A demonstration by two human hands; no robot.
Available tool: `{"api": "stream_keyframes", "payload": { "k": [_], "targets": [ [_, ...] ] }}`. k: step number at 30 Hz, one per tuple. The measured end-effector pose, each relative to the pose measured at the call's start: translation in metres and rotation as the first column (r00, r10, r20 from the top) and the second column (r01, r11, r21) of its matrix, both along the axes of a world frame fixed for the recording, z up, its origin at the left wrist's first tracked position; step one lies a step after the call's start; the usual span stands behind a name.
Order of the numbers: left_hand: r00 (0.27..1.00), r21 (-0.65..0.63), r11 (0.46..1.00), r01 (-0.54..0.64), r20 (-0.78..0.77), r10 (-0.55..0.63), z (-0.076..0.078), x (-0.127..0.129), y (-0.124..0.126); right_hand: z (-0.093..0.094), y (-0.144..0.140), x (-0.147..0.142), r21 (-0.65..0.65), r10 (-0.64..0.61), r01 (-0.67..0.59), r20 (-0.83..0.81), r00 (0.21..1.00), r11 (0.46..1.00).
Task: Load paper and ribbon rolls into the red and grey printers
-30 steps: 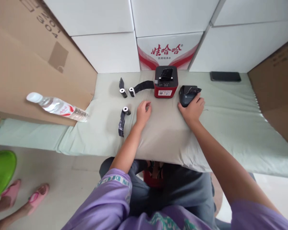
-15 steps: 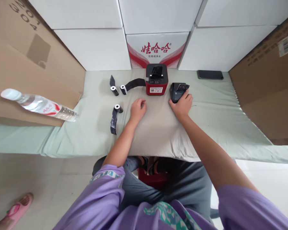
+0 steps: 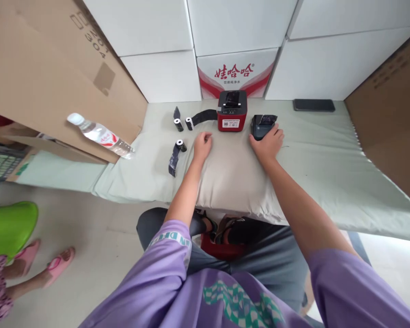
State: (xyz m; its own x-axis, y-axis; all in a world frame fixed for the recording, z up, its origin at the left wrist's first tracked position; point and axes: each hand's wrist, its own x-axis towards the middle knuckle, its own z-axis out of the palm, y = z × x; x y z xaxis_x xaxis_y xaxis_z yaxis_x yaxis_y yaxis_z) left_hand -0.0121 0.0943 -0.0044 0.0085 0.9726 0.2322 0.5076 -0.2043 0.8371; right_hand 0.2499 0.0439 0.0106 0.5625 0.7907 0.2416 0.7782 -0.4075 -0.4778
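Observation:
My right hand [image 3: 268,145] rests on the cloth-covered table [image 3: 328,150] with its fingers on the near edge of a small black printer [image 3: 262,124]. Left of that stands a red and black label printer [image 3: 232,111] with a dark strip trailing from its left side. My left hand [image 3: 202,145] lies on the cloth in front of the red printer, fingers curled loosely, holding nothing. A small paper roll with a dark tail [image 3: 177,150] lies just left of it. Two more rolls [image 3: 183,123] sit farther back.
A plastic water bottle [image 3: 100,135] lies at the table's left by a large cardboard box [image 3: 54,77]. A black phone [image 3: 313,105] lies at the back right. White boxes line the rear, cardboard the right. Another person's pink-sandalled feet [image 3: 43,264] and a green stool [image 3: 7,228] are on the floor at left.
The view has swung back to the left and slightly down. Both hands keep nearly the same places, the right one still against the black printer.

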Motion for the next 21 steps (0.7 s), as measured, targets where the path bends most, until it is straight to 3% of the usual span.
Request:
{"api": "stream_keyframes", "payload": {
  "k": [5, 10, 12, 17, 19, 21],
  "targets": [
    [0.995, -0.028, 0.997, -0.077, 0.063, 0.079, 0.004, 0.001, 0.003, 0.003, 0.0, 0.0, -0.006, 0.006, -0.006, -0.022, 1.0, 1.0],
    [0.942, -0.058, 0.947, -0.315, 0.105, 0.32, 0.01, 0.0, 0.016, 0.002, 0.001, -0.001, 0.003, 0.014, -0.014, -0.025, 1.0, 1.0],
    [0.929, -0.068, 0.936, -0.345, 0.12, 0.351, 0.013, -0.002, 0.02, -0.001, 0.004, 0.0, 0.038, 0.019, -0.018, -0.036, 0.999, 0.999],
    [0.93, -0.006, 0.945, -0.327, 0.179, 0.322, 0.012, 0.001, 0.016, -0.006, -0.004, 0.004, 0.255, 0.011, -0.005, -0.022, 1.0, 0.967],
    [0.94, 0.014, 0.963, -0.27, 0.221, 0.26, 0.01, 0.01, 0.013, -0.009, -0.012, 0.001, 0.361, 0.121, -0.131, 0.052, 0.991, 0.923],
    [0.942, 0.038, 0.987, -0.155, 0.308, 0.136, 0.01, 0.025, 0.018, -0.014, -0.011, -0.006, 0.443, 0.326, -0.341, 0.114, 0.939, 0.829]
  ]
}}
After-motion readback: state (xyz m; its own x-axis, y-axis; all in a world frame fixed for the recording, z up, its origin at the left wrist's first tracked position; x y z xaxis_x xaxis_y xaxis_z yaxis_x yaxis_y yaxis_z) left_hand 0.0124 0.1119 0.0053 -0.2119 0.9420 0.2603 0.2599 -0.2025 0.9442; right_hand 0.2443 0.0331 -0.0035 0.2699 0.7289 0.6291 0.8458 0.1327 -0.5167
